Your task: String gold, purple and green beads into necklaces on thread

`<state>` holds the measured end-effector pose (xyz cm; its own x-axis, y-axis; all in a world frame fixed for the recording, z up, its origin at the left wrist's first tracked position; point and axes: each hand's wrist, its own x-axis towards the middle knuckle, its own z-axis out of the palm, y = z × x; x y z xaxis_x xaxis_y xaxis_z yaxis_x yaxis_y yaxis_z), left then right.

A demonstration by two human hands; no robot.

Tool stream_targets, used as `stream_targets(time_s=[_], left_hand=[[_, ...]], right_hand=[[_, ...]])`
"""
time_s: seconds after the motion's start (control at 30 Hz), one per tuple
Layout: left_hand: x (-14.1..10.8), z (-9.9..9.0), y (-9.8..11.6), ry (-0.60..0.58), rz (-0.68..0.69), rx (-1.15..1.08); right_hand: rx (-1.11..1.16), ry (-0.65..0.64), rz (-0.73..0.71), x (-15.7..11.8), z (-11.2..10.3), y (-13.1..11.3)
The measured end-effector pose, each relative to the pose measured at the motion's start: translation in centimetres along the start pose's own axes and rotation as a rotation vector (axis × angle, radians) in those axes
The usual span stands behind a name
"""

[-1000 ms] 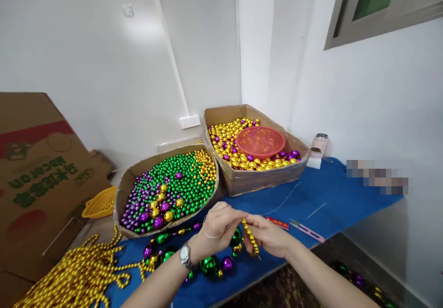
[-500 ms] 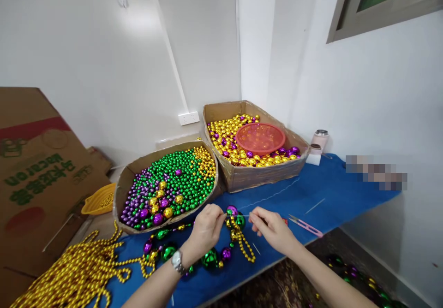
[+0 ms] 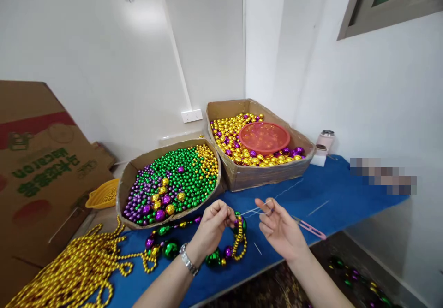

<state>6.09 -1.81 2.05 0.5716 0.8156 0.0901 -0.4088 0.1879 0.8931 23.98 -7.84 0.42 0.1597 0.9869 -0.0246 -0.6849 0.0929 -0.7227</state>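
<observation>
Head view: thread (image 3: 252, 210), stretched straight between hands half a second ago, now crossed and looped at right hand (image 3: 284, 236). Thread clamped in left hand (image 3: 212, 225), fingers together; right fingers partly spread, pinch cannot be told. Gold bead strand (image 3: 240, 237), released earlier, left near table (image 3: 294, 197) edge. Looping judged underway.
</observation>
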Motion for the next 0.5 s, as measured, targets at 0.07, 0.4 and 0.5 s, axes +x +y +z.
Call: stream_targets(time_s=[0.07, 0.4, 0.5], left_hand=[[-0.2, 0.0, 0.1, -0.002, 0.037, 0.065], [-0.2, -0.1, 1.3, 0.084, 0.143, 0.276], [0.8, 1.0, 2.2, 0.08, 0.189, 0.289]], right_hand=[[0.044, -0.004, -0.006, 0.2, 0.4, -0.2], [-0.284, -0.014, -0.095, -0.3, 0.8, -0.3], [-0.462, -0.036, -0.161, 0.1, 1.8, -1.6]])
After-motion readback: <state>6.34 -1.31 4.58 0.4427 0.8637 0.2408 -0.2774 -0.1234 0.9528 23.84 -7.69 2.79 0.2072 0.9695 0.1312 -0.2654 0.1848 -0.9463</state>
